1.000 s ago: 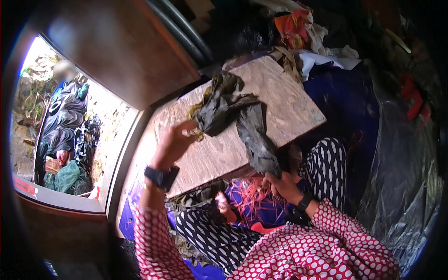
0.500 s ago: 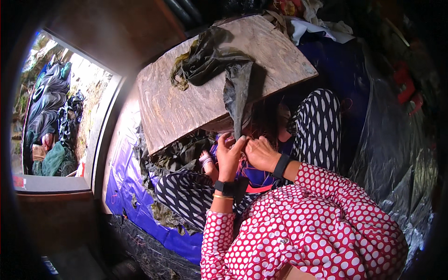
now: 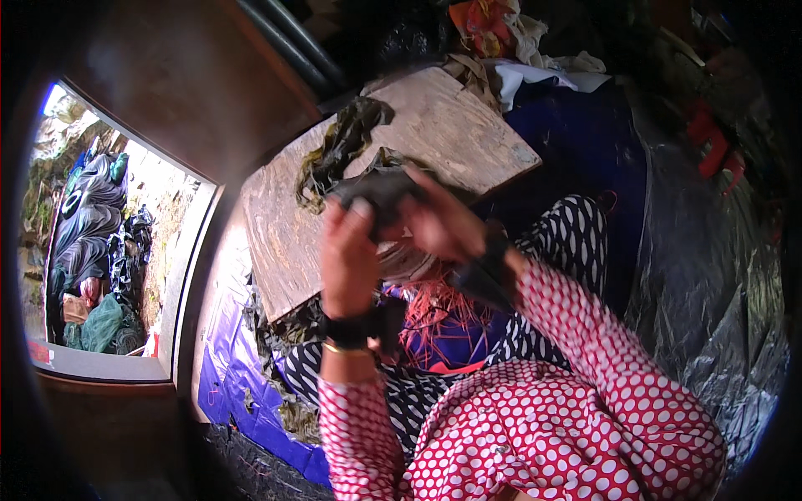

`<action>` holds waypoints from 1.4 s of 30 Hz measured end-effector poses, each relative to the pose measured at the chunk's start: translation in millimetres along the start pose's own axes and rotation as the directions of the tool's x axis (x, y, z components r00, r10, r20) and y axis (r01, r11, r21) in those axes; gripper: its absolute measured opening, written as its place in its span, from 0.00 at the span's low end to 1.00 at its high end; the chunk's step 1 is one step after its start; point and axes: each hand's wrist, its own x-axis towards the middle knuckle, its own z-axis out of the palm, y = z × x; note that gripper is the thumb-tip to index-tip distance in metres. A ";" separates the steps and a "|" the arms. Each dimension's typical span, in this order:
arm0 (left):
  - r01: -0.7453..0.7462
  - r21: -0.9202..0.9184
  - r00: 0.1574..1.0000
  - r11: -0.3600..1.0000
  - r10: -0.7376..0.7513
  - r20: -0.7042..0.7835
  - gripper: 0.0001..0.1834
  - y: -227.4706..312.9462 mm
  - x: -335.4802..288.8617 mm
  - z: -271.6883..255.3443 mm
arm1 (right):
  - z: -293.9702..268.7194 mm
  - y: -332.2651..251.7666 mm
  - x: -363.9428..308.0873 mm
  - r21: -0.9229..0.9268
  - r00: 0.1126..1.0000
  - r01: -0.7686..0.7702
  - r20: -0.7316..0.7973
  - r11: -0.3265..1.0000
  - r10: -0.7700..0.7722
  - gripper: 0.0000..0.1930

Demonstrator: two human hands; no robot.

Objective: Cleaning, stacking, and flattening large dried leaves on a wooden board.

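Note:
A dark olive, wet-looking strip of kelp (image 3: 380, 190) is bunched between my two hands over the near part of the wooden board (image 3: 468, 125). My left hand (image 3: 349, 259) grips its left end, the thumb lying over it. At its right end my right hand (image 3: 439, 221) closes on it; motion blurs both hands, and the right fingertips are partly hidden. More crumpled kelp (image 3: 338, 154) lies on the board just beyond. Below my hands, loose red strings (image 3: 443, 313) spread between my legs.
Purple plastic sheeting (image 3: 230, 367) covers the floor at left, with dark kelp scraps beside the board. At left, a window-like opening (image 3: 180, 292) shows bundled nets outside. Clear plastic sheeting (image 3: 693, 309) lies on the right. Cloths and bags (image 3: 510, 42) are heaped behind the board.
Both hands have moved up and away from my lap to above the board. The kelp strip that hung down off the edge is now gathered between them. My view has shifted slightly.

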 end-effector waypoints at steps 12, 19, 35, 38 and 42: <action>0.424 -0.054 0.800 0.904 -0.402 -0.446 0.07 -98.3 -78.7 -36.3 | -82.4 24.9 12.3 -0.896 0.899 -0.234 -0.347 0.377 -0.268 0.18; 0.563 -0.541 0.651 0.625 -0.739 -0.176 0.09 -158.3 -111.1 -44.1 | -135.3 80.8 -71.4 -0.360 0.759 -0.185 -0.644 0.915 -0.100 0.14; 0.256 -0.385 0.843 0.887 -0.400 -0.360 0.14 -138.2 -79.9 -22.3 | -72.3 34.7 -74.5 -0.083 0.859 -0.230 -0.485 0.970 0.162 0.12; 0.378 -0.549 0.787 0.745 -0.571 -0.234 0.13 -135.6 -88.5 -22.4 | -85.8 47.7 -82.3 -0.221 0.828 -0.239 -0.554 0.946 0.080 0.12; 0.423 -0.610 0.797 0.670 -0.596 -0.102 0.12 -152.0 -91.3 -42.2 | -93.7 45.0 -79.9 -0.380 0.768 -0.191 -0.632 0.905 -0.103 0.13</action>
